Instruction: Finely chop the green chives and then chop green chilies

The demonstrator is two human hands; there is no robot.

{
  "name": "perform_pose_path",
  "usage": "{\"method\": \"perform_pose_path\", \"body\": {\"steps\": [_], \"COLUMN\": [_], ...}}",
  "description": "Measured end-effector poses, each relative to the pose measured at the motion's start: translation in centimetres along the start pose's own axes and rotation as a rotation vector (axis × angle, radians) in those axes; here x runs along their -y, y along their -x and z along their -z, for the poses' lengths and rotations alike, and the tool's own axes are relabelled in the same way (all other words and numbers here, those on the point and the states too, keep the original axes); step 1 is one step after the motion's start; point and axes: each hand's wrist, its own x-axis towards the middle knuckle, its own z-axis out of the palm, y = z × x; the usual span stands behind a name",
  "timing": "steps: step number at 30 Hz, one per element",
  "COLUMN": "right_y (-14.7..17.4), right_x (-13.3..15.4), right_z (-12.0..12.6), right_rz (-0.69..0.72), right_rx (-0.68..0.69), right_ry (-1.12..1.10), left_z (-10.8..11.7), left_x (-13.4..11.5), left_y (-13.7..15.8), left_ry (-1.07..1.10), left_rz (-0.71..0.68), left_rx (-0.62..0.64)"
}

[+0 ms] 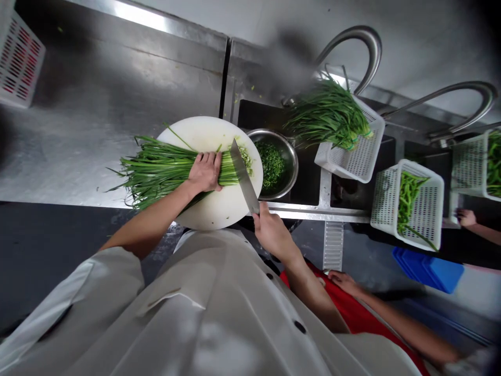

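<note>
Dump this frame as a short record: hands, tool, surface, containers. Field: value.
left hand: fingers curled over a bundle of long thin green stalks
right hand: gripping a broad-bladed grey metal knife
blade: at the stalks' pale end
surface: round white cutting board, under the stalks
bowl: round silver metal bowl beside the board, holding finely chopped greens
basket 1: white perforated plastic basket, dark green leafy bunch across it
basket 2: white perforated plastic basket, long green pods inside

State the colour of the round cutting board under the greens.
The round cutting board is white, best seen in the head view.
</note>
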Motion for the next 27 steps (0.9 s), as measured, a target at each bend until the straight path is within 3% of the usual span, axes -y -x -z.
{"method": "perform_pose_path", "body": {"steps": [5,9,12,14,22,24,27], "right_y": [-3.5,-9.2,-11.2,-10.3,-1.0,-0.8,-3.1], "right_x": [0.3,1.6,2.1,1.9,0.4,0.5,1.0], "right_z": [0.3,-1.6,-2.7,-2.4,0.7,0.8,0.2], "right_rz": [0.046,0.022,0.001,0.001,0.026,0.044,0.050], "right_rx": [0.019,-0.045,-0.089,-0.094,-0.040,-0.016,0.003], "right_ry": [-0.026,-0.041,-0.028,-0.010,0.059,0.060,0.046], "left_z": [-0.1,0.1,0.1,0.1,-0.3,-0.4,-0.5], "left_x": [-0.2,-0.3,-0.2,-0.2,0.0,0.0,-0.1], "left_y": [-0.2,0.0,0.2,0.2,-0.2,-0.3,-0.3], "left_ry": [0.014,0.027,0.037,0.048,0.042,0.044,0.049], "left_rz": [0.030,0.016,0.011,0.018,0.028,0.025,0.023], "left_rx": [0.048,0.009,-0.024,-0.035,-0.014,-0.022,-0.023]}}
